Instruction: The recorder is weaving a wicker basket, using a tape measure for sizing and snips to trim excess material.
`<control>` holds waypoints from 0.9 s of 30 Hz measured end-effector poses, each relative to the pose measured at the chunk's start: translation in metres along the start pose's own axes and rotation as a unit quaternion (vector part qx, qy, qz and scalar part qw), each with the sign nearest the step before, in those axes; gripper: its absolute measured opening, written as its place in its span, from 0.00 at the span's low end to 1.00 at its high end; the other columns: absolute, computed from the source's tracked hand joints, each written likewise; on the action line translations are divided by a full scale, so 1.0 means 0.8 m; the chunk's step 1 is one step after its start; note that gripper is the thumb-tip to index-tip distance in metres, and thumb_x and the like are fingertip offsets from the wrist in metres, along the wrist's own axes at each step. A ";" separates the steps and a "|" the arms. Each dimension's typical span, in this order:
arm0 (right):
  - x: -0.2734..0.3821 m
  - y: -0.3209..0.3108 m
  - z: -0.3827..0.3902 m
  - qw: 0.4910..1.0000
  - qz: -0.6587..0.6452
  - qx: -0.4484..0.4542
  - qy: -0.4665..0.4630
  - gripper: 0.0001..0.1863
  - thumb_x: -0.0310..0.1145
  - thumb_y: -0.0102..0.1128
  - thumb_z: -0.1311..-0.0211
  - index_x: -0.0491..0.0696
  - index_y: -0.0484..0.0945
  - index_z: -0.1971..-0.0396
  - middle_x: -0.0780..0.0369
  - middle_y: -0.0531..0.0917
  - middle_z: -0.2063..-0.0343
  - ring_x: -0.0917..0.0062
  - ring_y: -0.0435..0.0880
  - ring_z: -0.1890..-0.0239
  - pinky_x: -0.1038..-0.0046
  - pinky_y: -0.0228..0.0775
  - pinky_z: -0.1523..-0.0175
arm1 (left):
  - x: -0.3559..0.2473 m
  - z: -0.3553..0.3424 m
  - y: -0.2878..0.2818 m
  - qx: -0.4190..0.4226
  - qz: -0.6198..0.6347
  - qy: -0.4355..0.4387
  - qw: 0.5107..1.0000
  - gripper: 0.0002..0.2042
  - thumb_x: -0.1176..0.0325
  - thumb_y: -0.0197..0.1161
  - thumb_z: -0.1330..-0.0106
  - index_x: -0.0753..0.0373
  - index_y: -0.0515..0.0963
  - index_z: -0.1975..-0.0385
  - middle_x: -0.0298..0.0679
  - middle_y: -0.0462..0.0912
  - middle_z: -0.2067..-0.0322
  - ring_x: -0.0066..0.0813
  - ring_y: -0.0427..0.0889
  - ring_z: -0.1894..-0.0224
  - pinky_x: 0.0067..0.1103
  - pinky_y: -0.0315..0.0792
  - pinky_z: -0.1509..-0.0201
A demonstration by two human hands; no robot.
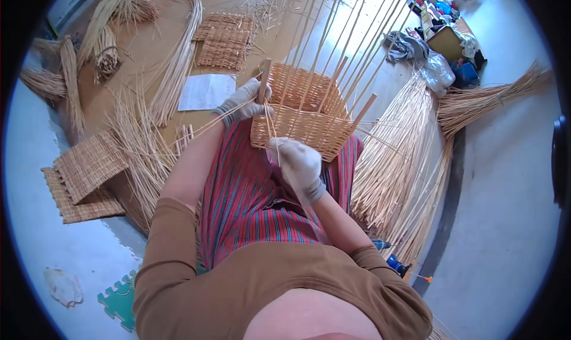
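A half-woven wicker basket [303, 127] rests tilted on my lap, over a striped red cloth [238, 203]. Long thin stakes [333, 30] rise from its walls, and flat wooden posts [364, 109] stand at its corners. My left hand [247, 99], in a pale glove, is closed round the left corner post [264, 81] of the basket. Just below the near wall, my gloved right hand [297, 161] is closed on thin wicker strands [271, 126] that run up to that same corner. The exact grip of its fingertips is partly hidden.
Loose wicker bundles [392, 155] lie on the right, with a tied bundle [493, 102] beyond. More wicker [175, 72] and woven panels [226, 39] spread over the left floor, near a white sheet [207, 92]. A cluttered box [452, 39] stands far right.
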State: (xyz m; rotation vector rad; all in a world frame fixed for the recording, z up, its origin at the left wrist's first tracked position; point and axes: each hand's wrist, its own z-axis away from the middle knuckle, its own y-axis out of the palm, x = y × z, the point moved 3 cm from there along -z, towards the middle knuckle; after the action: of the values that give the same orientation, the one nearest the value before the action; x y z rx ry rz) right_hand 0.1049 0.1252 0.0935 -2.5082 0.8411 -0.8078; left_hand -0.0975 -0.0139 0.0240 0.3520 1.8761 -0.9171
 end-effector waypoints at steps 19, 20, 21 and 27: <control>-0.136 -0.012 0.017 0.817 -0.191 -0.230 0.494 0.06 0.28 0.70 0.34 0.44 0.83 0.62 0.67 0.85 0.70 0.88 0.80 0.69 0.83 0.73 0.67 | -0.074 0.080 0.092 -0.146 -0.386 -0.024 0.910 0.37 0.61 0.68 0.35 0.43 0.60 0.25 0.51 0.69 0.33 0.45 0.86 0.65 0.36 0.81 0.59; -0.135 -0.011 0.006 0.800 -0.176 -0.229 0.527 0.06 0.27 0.70 0.34 0.43 0.83 0.62 0.68 0.85 0.70 0.89 0.80 0.69 0.83 0.73 0.66 | -0.074 0.073 0.099 -0.116 -0.378 -0.049 0.917 0.37 0.61 0.68 0.35 0.43 0.60 0.25 0.51 0.69 0.33 0.45 0.86 0.65 0.36 0.81 0.59; -0.131 -0.011 -0.016 0.843 -0.135 -0.201 0.480 0.13 0.28 0.71 0.37 0.47 0.83 0.53 0.65 0.87 0.67 0.82 0.85 0.67 0.77 0.77 0.64 | -0.074 0.067 0.101 -0.128 -0.433 -0.075 0.889 0.38 0.65 0.65 0.37 0.39 0.60 0.25 0.47 0.70 0.33 0.42 0.85 0.65 0.34 0.79 0.62; -0.139 -0.018 -0.109 0.962 0.101 -0.137 0.214 0.24 0.29 0.59 0.32 0.55 0.73 0.36 0.58 0.87 0.55 0.62 0.87 0.58 0.66 0.80 0.55 | -0.076 0.067 0.105 -0.154 -0.464 -0.055 0.871 0.36 0.65 0.61 0.35 0.36 0.59 0.25 0.49 0.69 0.34 0.39 0.85 0.55 0.31 0.77 0.63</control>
State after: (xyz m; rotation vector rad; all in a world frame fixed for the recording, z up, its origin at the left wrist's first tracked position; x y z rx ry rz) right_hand -0.0165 0.1930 0.1232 -2.4500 1.4127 -1.2592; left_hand 0.0158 0.0128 0.0273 -0.8646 2.0299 -1.1722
